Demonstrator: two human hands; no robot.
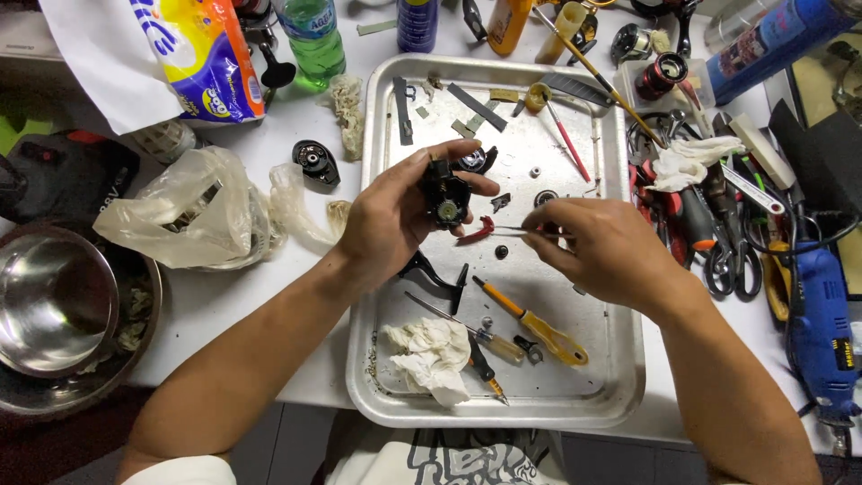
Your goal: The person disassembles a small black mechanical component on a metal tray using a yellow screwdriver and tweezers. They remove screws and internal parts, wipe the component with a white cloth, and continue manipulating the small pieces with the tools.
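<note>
My left hand [391, 216] holds a small black fishing-reel body [446, 196] above a metal tray [611, 400], its round gear side facing up. My right hand [606, 247] pinches thin metal tweezers [510, 230] whose tip points left toward the reel body. A small red curved part [476, 233] lies on the tray just under the tweezers' tip. Small black parts and washers lie scattered on the tray near both hands.
On the tray lie a yellow-handled screwdriver [539, 325], a clear-handled screwdriver [476, 334], a crumpled white tissue [429, 357] and a black handle [438, 274]. Pliers, scissors and a blue rotary tool [819, 332] crowd the right. Steel bowls [54, 310], plastic bags and bottles stand at left and back.
</note>
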